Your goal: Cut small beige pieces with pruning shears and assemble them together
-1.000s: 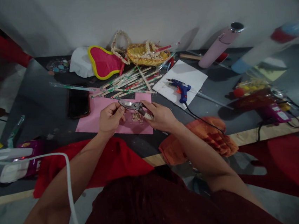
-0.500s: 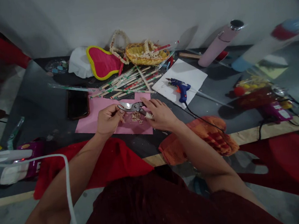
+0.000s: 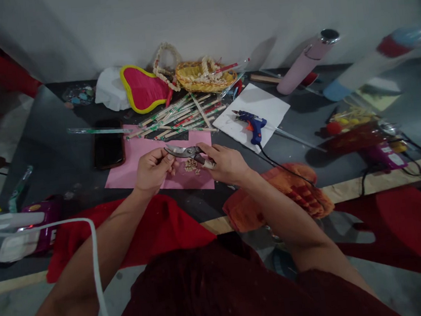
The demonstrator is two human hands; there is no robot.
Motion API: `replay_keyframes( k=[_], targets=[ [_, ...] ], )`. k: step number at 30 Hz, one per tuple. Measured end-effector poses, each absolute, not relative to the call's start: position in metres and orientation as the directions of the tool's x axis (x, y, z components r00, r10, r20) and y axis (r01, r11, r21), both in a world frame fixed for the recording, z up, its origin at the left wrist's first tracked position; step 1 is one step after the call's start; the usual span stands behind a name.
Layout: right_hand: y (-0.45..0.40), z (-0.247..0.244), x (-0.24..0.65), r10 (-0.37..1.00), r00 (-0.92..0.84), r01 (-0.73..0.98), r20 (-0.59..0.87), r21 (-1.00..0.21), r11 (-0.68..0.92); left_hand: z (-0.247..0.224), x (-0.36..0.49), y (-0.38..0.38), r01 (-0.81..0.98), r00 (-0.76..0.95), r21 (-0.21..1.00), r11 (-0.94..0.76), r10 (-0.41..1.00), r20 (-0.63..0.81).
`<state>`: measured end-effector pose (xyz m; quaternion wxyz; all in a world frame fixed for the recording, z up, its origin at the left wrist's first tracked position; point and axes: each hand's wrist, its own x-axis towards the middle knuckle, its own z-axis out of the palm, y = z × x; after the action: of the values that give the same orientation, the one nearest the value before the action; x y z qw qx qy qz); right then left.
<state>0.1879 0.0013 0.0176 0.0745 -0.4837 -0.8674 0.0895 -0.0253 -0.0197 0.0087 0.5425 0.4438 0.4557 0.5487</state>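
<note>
My right hand (image 3: 229, 162) is wrapped round the handles of metal pruning shears (image 3: 185, 152), whose blades point left over a pink sheet (image 3: 122, 174). At the blade tips, the thumb and fingers of my left hand (image 3: 153, 169) are pinched together; whatever lies between them is too small to make out. Small cut wooden bits (image 3: 192, 166) lie in a pile on the sheet below the shears. Behind the sheet, several wooden sticks in printed wrappers (image 3: 180, 115) lie loosely heaped.
A blue glue gun (image 3: 254, 125) rests on a white square (image 3: 275, 103), its cord running right. Also around are a phone (image 3: 108, 145), a yellow basket (image 3: 205, 79), a pink bottle (image 3: 307, 64), an orange towel (image 3: 291, 190) and red cloth (image 3: 158, 232).
The shear handles have come closer together as the fingers of my right hand closed round them. The blades look less open. My left hand has barely moved.
</note>
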Motion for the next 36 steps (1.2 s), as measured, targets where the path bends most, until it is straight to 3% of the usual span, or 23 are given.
replay_keyframes(
  k=[6, 10, 27, 36],
  targets=[
    [0.002, 0.015, 0.185, 0.863, -0.503, 0.82, 0.047, -0.288, 0.494, 0.002, -0.029, -0.017, -0.07, -0.01, 0.994, -0.084, 0.996, 0.083],
    [0.003, 0.017, 0.187, 0.848, -0.527, 0.813, 0.061, -0.256, 0.524, -0.002, -0.031, -0.018, 0.007, -0.027, 0.991, -0.132, 0.991, 0.132],
    [0.003, 0.019, 0.191, 0.825, -0.563, 0.796, 0.05, -0.235, 0.558, 0.011, -0.027, -0.022, -0.203, 0.038, 0.979, 0.033, 0.999, -0.025],
    [0.002, 0.017, 0.186, 0.848, -0.529, 0.82, 0.045, -0.23, 0.524, 0.005, -0.027, -0.018, -0.142, -0.047, 0.988, -0.059, 0.997, 0.053]
  ],
)
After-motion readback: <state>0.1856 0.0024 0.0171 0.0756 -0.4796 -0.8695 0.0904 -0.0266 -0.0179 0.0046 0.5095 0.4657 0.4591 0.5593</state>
